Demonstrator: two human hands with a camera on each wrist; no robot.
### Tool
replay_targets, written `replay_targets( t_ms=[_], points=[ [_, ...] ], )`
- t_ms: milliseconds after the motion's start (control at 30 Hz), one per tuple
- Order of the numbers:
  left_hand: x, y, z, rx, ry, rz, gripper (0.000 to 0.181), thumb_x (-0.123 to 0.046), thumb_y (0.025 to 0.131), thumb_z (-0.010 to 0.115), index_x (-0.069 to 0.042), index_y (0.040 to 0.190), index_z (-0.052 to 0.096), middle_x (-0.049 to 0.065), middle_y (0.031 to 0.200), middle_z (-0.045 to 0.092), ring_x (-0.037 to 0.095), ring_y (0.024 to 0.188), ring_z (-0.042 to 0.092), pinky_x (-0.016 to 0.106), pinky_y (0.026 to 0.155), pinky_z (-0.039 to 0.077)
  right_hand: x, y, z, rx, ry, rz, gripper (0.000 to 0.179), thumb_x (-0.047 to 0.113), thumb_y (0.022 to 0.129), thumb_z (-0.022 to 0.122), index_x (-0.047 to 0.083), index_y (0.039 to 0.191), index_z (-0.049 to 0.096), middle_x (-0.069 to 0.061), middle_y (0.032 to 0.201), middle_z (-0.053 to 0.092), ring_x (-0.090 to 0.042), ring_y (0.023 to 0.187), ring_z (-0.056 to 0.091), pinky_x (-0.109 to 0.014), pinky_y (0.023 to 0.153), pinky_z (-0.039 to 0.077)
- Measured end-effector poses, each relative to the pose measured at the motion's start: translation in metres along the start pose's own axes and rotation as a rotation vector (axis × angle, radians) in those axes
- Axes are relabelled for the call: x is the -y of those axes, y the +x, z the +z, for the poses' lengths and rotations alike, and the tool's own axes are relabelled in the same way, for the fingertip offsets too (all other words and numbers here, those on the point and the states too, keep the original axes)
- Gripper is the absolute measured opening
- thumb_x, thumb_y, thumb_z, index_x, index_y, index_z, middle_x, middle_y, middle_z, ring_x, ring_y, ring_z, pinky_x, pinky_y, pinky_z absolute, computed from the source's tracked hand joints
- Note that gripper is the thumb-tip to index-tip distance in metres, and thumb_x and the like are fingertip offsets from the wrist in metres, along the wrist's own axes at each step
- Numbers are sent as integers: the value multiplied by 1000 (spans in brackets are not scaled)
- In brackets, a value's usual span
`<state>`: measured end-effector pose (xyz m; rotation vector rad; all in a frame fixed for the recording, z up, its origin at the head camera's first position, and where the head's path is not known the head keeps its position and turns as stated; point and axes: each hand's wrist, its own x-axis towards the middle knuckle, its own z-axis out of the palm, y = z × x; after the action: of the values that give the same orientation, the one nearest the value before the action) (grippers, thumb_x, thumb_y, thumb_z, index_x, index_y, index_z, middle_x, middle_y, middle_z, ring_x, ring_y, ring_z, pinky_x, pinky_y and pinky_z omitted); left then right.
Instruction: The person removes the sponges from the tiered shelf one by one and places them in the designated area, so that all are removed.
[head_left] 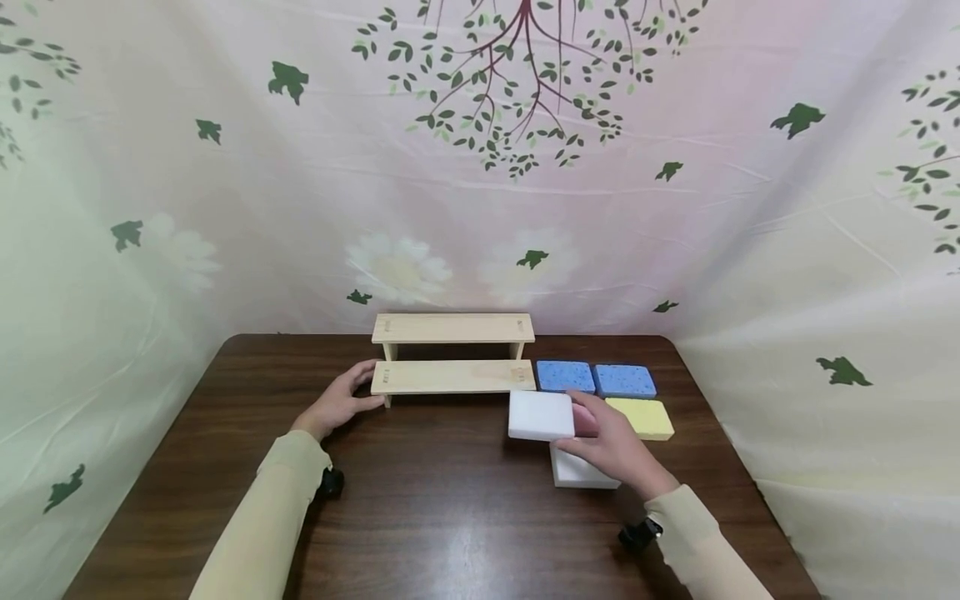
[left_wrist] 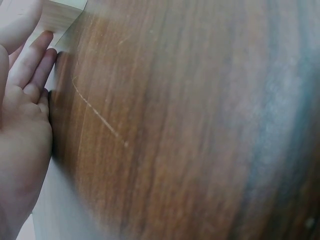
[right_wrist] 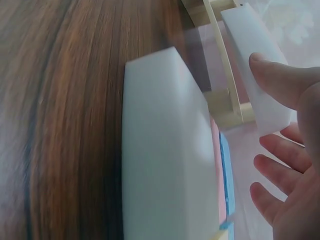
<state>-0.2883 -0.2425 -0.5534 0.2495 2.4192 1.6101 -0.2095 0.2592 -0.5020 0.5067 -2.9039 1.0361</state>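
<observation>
My right hand (head_left: 611,437) pinches a white sponge (head_left: 541,415) between thumb and fingers, raised off the table near the right end of a two-step wooden rack (head_left: 453,377). In the right wrist view the thumb presses on this white block's face. Below that hand another white sponge (head_left: 579,467) lies on the table, with a pink sponge (head_left: 585,421) partly hidden behind the hand. At the rack's left end, my left hand (head_left: 341,404) touches the side support with nearly straight fingers; the left wrist view shows fingertips at the pale wood (left_wrist: 57,22).
Two blue sponges (head_left: 566,376) (head_left: 626,381) lie right of the rack, with a yellow sponge (head_left: 640,418) in front of them. The dark wooden table (head_left: 435,517) ends at a printed cloth backdrop (head_left: 465,208) behind and at both sides.
</observation>
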Motion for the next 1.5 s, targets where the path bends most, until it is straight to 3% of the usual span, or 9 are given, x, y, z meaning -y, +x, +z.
replay_targets(
  t_ms=[600, 767, 1167, 1500],
  points=[
    [6, 1, 1, -3, -13, -24, 83, -20, 96, 79, -12, 164, 32, 21, 164, 41, 40, 155, 30, 66, 123, 20, -23, -32, -19, -65, -75, -7, 87, 42, 83, 91, 5, 151, 52, -21, 148, 59, -44, 134, 56, -66, 103, 49],
    [7, -2, 4, 2, -10, -39, 82, -20, 96, 79, -12, 164, 33, 20, 164, 41, 39, 155, 30, 65, 123, 21, -29, -41, -27, -55, -76, 34, 88, 41, 83, 91, 3, 152, 50, -22, 146, 60, -43, 133, 57, -64, 101, 51],
    [7, 3, 1, -10, 15, 6, 82, -19, 97, 79, -7, 163, 32, 23, 162, 43, 41, 153, 33, 63, 123, 23, -51, -50, -45, -61, -86, 118, 86, 35, 86, 90, 5, 155, 46, -26, 150, 54, -47, 134, 53, -65, 103, 49],
    [4, 2, 0, -3, 0, -7, 81, -18, 97, 79, -11, 163, 33, 21, 164, 41, 40, 154, 31, 64, 123, 23, -64, -58, -56, -52, -94, 171, 85, 26, 87, 89, 6, 156, 43, -30, 156, 47, -52, 136, 50, -66, 103, 49]
  ],
)
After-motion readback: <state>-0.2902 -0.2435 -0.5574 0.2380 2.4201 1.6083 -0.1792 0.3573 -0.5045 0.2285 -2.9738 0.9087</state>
